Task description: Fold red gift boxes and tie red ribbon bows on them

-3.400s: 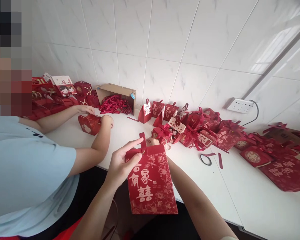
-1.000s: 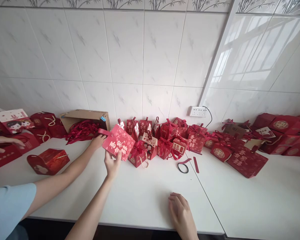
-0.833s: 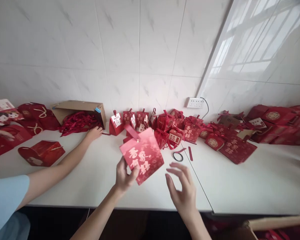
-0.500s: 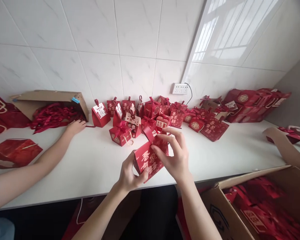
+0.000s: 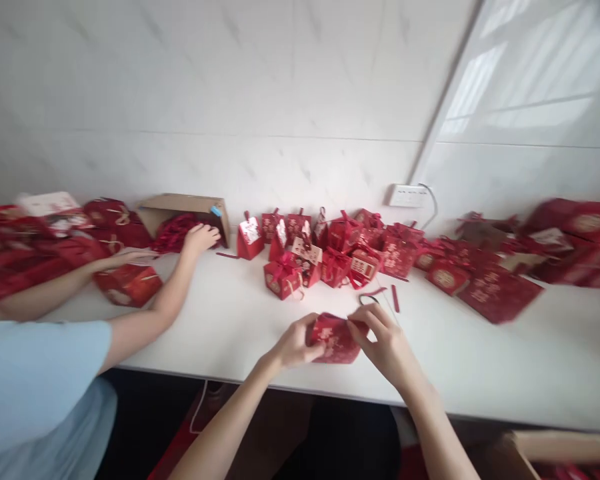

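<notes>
My left hand [image 5: 297, 344] is closed round the left side of a red paper gift box [image 5: 336, 341] with pale lettering, low over the front of the white table. On the other side, my right hand [image 5: 383, 335] has thumb and fingers pinched at the box's upper right edge. Motion blur hides the detail of its top. Just beyond my right hand lie a narrow red strip [image 5: 395, 299] and a dark loop [image 5: 369, 300]. Decorated red gift boxes [image 5: 283, 279], several with bows, are grouped behind.
To the left, a co-worker's hand [image 5: 200, 239] is at a tipped cardboard box [image 5: 177, 201] of red ribbons. A red box [image 5: 129, 285] stands by that person's arms. Large red boxes [image 5: 580, 233] stand at the right. An open carton [image 5: 565, 448] is below the table's front edge.
My view has swung left, showing more of the left co-worker. The gift box is less tilted, and the red band that stood above it no longer shows. My right hand has shifted to its upper right edge.
</notes>
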A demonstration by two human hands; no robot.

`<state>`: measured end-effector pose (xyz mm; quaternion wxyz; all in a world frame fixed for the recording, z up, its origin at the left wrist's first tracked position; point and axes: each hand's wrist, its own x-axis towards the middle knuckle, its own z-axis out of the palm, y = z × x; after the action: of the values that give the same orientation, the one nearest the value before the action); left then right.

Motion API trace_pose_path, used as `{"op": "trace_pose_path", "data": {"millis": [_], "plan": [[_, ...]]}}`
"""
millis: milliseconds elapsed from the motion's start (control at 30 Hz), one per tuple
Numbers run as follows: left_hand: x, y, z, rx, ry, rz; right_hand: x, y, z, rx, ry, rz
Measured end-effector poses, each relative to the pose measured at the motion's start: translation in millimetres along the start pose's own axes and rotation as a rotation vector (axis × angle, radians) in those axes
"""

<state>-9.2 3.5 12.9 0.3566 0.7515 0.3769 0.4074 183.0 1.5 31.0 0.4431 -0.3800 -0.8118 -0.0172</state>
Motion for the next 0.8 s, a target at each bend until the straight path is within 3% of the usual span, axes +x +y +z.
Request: {"op": "trace_pose_path", "data": {"millis": [100, 233, 433, 567, 800], "plan": [[-1, 6, -2.7, -0.007, 0.092, 0.022, -9, -4, 19, 0.018, -0.069, 0.034], [1, 12, -4.1, -0.002, 0.216, -0.003, -14, -21, 31, 0.021, -0.021, 0.069], [7, 0, -5.0, -0.144, 0.194, -0.061, -14, -24, 38, -0.134, 0.098, 0.029], [4, -6, -3.9, -0.194, 0.198, -0.118, -15, -26, 39, -0.056, 0.108, 0.056], [8, -3, -3.4, -0.038, 0.255, -0.088, -13, -25, 41, 0.018, 0.125, 0.082]]}}
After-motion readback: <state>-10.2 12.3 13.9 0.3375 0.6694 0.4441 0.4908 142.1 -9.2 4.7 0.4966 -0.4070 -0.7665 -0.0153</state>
